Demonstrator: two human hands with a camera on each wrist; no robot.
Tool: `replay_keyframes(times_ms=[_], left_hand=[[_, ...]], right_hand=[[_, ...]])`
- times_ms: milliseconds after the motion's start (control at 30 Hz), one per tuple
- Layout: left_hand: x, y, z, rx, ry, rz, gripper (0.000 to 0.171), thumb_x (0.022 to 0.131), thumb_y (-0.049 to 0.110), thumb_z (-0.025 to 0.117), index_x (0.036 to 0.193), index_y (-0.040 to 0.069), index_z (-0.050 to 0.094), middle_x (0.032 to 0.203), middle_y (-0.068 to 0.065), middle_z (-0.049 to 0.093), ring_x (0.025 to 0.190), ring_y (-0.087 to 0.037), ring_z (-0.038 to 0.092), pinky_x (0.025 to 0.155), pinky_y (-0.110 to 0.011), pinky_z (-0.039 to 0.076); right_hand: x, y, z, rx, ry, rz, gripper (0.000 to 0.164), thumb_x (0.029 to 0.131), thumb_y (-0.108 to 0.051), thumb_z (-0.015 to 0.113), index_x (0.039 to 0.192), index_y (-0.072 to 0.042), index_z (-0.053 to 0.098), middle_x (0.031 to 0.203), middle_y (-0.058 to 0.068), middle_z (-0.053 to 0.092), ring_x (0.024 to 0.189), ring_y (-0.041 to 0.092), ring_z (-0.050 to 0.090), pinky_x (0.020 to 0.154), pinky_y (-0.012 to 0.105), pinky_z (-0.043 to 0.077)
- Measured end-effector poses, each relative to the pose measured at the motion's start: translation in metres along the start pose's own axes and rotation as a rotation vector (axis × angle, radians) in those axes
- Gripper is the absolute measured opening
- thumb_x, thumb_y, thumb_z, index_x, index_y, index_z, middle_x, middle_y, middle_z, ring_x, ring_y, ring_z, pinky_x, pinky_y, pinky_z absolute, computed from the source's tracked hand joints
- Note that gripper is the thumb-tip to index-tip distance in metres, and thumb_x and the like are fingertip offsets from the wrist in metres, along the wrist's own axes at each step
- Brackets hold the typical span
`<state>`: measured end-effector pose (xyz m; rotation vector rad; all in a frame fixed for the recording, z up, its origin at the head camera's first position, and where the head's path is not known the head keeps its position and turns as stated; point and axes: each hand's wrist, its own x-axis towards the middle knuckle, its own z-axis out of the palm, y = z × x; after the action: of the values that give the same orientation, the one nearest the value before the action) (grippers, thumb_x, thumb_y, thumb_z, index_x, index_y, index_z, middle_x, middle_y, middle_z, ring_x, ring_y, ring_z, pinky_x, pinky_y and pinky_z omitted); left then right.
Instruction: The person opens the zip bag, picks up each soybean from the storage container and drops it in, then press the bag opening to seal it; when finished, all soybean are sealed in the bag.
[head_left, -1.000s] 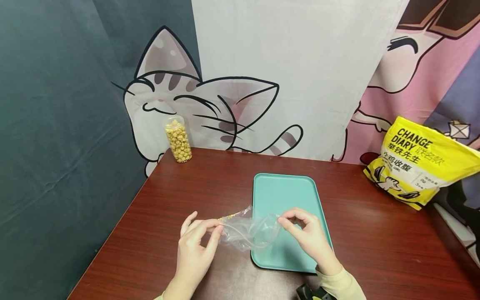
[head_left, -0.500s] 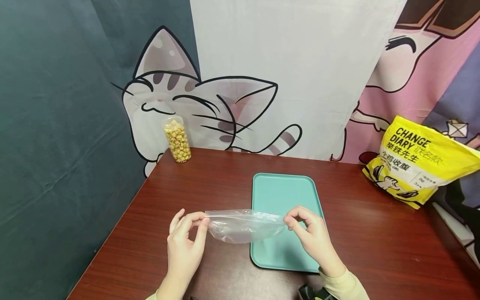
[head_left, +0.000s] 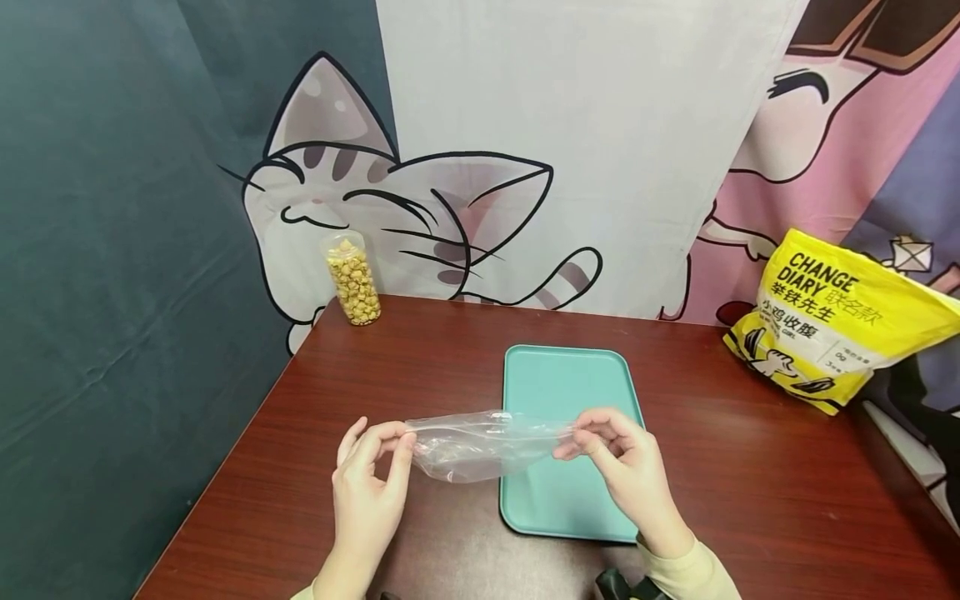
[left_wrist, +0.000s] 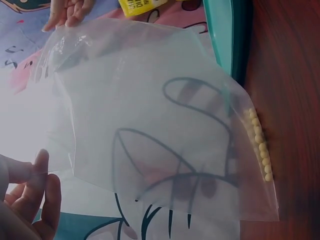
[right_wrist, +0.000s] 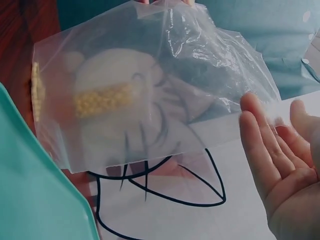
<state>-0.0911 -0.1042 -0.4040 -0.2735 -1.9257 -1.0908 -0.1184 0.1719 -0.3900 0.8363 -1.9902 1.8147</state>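
Note:
A clear plastic zip bag [head_left: 480, 450] is stretched sideways between both hands, above the table and the tray's left part. My left hand [head_left: 371, 483] pinches its left top corner between thumb and forefinger. At the opposite corner, the thumb and forefinger of my right hand [head_left: 626, 467] pinch the edge, with other fingers reaching along the bag. A row of small round yellow pieces [left_wrist: 261, 147] lies along the bag's bottom in the left wrist view. The same yellow pieces [right_wrist: 36, 92] show at the bag's far end in the right wrist view.
A teal tray [head_left: 566, 500] lies on the brown table [head_left: 262, 492]. At the back left corner stands a clear jar of popcorn [head_left: 352, 279]. A yellow snack bag [head_left: 832, 325] stands at the right. A black object [head_left: 626, 585] sits by my right sleeve.
My hands have moved apart and pulled the slack bag's top edge straight. In the last half second, the right hand's lower fingers have stretched out along the bag.

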Motion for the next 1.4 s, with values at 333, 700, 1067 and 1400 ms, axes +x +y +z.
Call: replay_keyframes(times_ms=[333,700,1067,1400], left_hand=[[-0.001,0.000,-0.003,-0.017,0.002,-0.048,0.020,0.078,-0.009,0.068,0.090,0.005,0.063,0.065,0.002,0.067,0.075,0.004,0.063,0.103,-0.028,0.028],[0.001,0.001,-0.006,0.018,-0.016,-0.066,0.012,0.079,-0.003,0.069,0.087,0.005,0.065,0.067,0.004,0.066,0.076,-0.002,0.064,0.101,-0.029,0.034],[0.003,0.015,0.004,0.085,0.048,0.010,0.028,0.082,0.006,0.063,0.109,0.011,0.068,0.105,-0.004,0.068,0.102,-0.021,0.057,0.103,-0.032,0.028],[-0.002,0.044,0.034,0.106,0.057,0.410,0.021,0.094,0.021,0.057,0.081,0.013,0.072,0.084,0.001,0.069,0.077,-0.020,0.061,0.090,-0.050,0.030]], right_hand=[[-0.001,0.000,-0.001,0.020,-0.029,0.053,0.019,0.084,0.016,0.058,0.098,0.004,0.064,0.087,0.003,0.072,0.074,0.016,0.070,0.070,0.027,0.054],[-0.003,-0.002,0.001,0.011,-0.014,0.022,0.021,0.082,0.018,0.058,0.094,0.003,0.065,0.079,0.006,0.071,0.069,0.014,0.070,0.061,0.025,0.053],[-0.003,-0.002,0.014,-0.055,0.006,-0.073,0.025,0.077,0.020,0.062,0.088,-0.003,0.067,0.069,0.009,0.068,0.064,0.010,0.068,0.059,0.021,0.051],[-0.004,-0.004,0.025,-0.100,-0.018,-0.047,0.021,0.078,0.015,0.065,0.086,-0.005,0.067,0.066,0.005,0.068,0.062,0.009,0.067,0.058,0.023,0.052]])
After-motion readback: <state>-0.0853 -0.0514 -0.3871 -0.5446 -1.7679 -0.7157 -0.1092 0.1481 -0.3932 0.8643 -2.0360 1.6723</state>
